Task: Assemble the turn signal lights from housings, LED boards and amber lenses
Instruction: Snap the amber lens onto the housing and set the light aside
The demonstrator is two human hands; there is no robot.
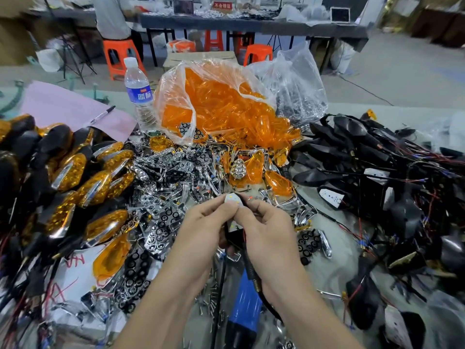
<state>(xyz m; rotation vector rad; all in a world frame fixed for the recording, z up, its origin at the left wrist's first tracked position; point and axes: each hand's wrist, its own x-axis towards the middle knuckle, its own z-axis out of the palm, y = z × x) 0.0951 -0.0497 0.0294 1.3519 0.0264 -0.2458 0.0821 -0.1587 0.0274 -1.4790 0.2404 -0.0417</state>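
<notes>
A person's left hand [201,230] and right hand [266,227] pinch a white LED board [232,200] seated in a black housing [233,240], fingers curled round it, just in front of the bag of amber lenses [216,104]. Chrome reflectors [163,172] lie between hands and bag. Finished lights [75,172] pile left of the bag, wired housings [364,159] right.

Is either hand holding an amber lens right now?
No, the left hand and right hand both pinch a white LED board on a black housing; the amber lenses lie in the bag beyond.
</notes>
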